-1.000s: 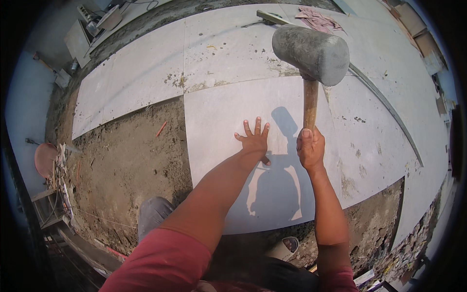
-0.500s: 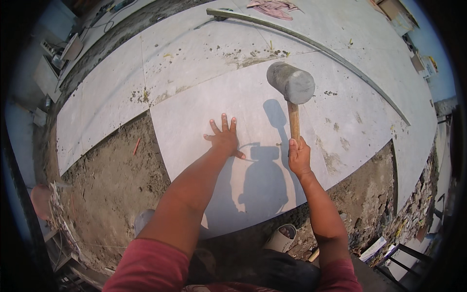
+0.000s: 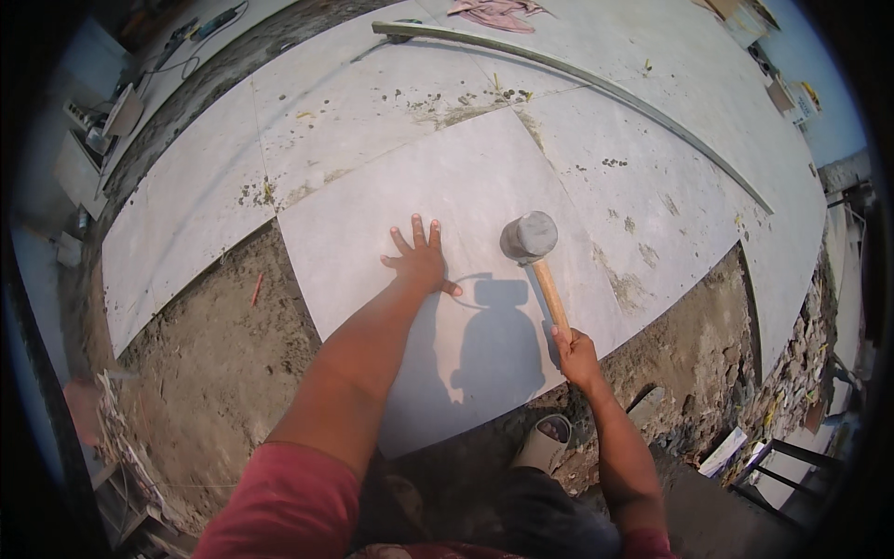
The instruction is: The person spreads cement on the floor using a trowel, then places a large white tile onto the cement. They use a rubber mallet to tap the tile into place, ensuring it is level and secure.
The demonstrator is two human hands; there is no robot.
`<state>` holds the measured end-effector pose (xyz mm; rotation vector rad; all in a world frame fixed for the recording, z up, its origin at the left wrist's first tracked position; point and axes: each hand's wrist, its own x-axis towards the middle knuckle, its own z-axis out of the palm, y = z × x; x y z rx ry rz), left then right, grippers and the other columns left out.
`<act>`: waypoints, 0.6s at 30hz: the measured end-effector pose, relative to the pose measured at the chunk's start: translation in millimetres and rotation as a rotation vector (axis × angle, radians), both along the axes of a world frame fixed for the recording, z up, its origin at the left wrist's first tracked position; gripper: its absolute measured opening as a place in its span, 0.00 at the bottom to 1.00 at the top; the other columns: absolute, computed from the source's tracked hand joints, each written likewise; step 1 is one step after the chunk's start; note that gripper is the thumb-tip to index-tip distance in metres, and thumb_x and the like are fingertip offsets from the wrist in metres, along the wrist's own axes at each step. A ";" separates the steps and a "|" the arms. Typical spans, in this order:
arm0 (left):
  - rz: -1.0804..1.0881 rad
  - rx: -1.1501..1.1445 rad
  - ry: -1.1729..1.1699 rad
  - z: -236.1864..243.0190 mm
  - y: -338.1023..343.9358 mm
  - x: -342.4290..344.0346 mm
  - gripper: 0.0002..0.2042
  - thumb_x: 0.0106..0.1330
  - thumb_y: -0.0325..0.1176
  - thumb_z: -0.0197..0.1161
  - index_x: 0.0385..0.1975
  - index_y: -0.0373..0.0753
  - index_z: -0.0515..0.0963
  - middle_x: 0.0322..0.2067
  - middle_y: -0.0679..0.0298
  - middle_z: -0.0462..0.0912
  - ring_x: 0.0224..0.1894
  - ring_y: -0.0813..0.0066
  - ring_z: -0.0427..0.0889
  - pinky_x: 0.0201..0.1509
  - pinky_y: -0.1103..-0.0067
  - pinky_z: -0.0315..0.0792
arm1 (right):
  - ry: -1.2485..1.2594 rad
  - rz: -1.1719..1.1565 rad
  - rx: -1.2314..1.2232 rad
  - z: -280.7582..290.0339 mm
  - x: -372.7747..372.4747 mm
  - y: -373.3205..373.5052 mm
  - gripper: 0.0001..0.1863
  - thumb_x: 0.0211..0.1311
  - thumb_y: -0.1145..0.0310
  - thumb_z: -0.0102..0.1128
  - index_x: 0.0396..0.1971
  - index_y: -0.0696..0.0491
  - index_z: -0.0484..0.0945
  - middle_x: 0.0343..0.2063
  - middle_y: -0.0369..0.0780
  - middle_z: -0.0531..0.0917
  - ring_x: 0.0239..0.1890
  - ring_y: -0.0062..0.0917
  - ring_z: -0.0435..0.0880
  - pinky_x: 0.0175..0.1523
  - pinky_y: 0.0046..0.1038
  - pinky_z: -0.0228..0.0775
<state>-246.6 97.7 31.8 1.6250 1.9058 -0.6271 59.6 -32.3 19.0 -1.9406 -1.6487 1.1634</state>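
Observation:
My left hand [image 3: 421, 264] lies on a large pale floor tile [image 3: 372, 200] with its fingers spread. In my right hand [image 3: 575, 357] is the wooden handle of a rubber mallet [image 3: 531, 237], gripped near its lower end. The mallet's grey head is low over the same tile, to the right of my left hand; whether it touches the surface I cannot tell. My shadow falls across the near part of the tile. The tile's far edge borders tiles dotted with crumbs of mortar.
A long straightedge bar [image 3: 577, 70] lies across the far tiles, with a pink cloth [image 3: 498, 13] beyond it. Bare mortar bed [image 3: 219, 345] shows at the left, holding a red pencil-like stick [image 3: 257, 290]. Rubble [image 3: 792, 349] lines the right edge. A power tool [image 3: 214, 23] rests far left.
My right hand has brought the mallet down from its raised position toward the tile. My left hand stays flat on the tile. The whole view has shifted slightly.

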 end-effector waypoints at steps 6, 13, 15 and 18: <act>0.023 -0.011 0.015 6.0 -6.3 -16.6 0.71 0.37 0.66 0.76 0.75 0.50 0.29 0.75 0.54 0.23 0.74 0.32 0.29 0.64 0.35 0.56 | 0.449 -0.217 0.290 113.6 -39.9 -18.0 0.28 0.73 0.44 0.47 0.21 0.52 0.68 0.11 0.31 0.68 0.11 0.14 0.64 0.17 0.19 0.55; 0.033 0.061 -0.079 -11.8 -2.3 -1.9 0.68 0.41 0.59 0.80 0.75 0.51 0.31 0.75 0.55 0.25 0.74 0.34 0.27 0.65 0.32 0.49 | 0.026 -0.278 -0.340 34.4 18.2 -132.5 0.29 0.66 0.43 0.59 0.36 0.60 0.80 0.19 0.36 0.79 0.20 0.22 0.79 0.29 0.27 0.71; 0.044 0.063 -0.075 -10.4 -11.6 -11.6 0.69 0.40 0.58 0.80 0.75 0.50 0.32 0.75 0.54 0.26 0.74 0.33 0.26 0.64 0.31 0.49 | 0.063 -0.284 -0.215 90.9 -6.3 -119.7 0.29 0.65 0.42 0.59 0.35 0.60 0.80 0.19 0.37 0.79 0.19 0.23 0.79 0.29 0.27 0.71; 0.050 0.101 -0.073 -15.6 -8.2 -20.9 0.70 0.39 0.59 0.80 0.75 0.50 0.32 0.75 0.54 0.26 0.74 0.33 0.28 0.64 0.32 0.50 | 0.204 -0.335 -0.039 127.7 -17.9 -128.5 0.29 0.65 0.42 0.59 0.35 0.59 0.80 0.17 0.39 0.78 0.20 0.22 0.79 0.29 0.27 0.70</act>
